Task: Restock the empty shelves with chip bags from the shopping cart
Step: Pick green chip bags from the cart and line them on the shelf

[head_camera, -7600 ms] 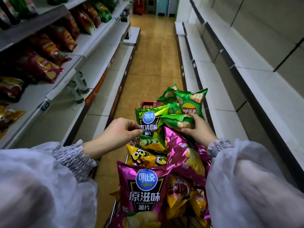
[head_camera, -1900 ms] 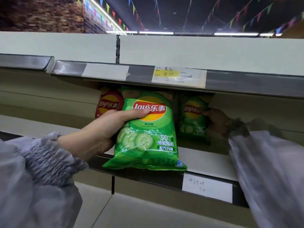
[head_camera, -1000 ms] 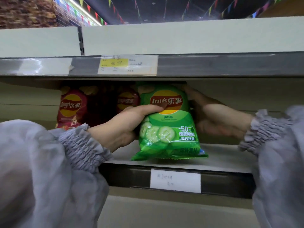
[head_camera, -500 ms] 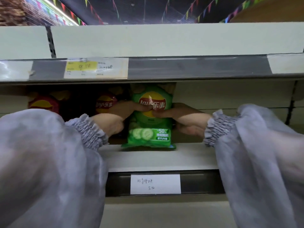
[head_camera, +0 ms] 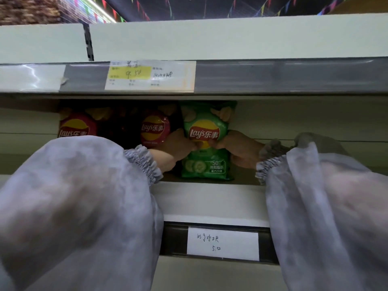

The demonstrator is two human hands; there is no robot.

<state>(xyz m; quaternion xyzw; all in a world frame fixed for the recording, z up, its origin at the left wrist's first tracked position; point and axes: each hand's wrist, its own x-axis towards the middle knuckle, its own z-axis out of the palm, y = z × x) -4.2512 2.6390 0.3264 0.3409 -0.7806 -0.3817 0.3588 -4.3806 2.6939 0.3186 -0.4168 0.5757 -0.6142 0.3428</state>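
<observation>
A green Lay's cucumber chip bag (head_camera: 206,143) stands upright at the back of the white shelf (head_camera: 210,198). My left hand (head_camera: 174,148) grips its left edge and my right hand (head_camera: 239,150) grips its right edge, thumbs pressed on the front below the logo. Two red Lay's bags (head_camera: 154,131) (head_camera: 76,128) stand to its left on the same shelf. My grey sleeves hide the lower parts of the red bags. The shopping cart is out of view.
The shelf above has a grey price rail (head_camera: 273,75) with a yellow-and-white label (head_camera: 150,75). A handwritten white label (head_camera: 222,243) sits on the lower rail. To the right of the green bag the shelf holds nothing visible.
The green bag has gone deeper onto the shelf and stands upright near the back wall. Both hands have followed it in and still hold its sides.
</observation>
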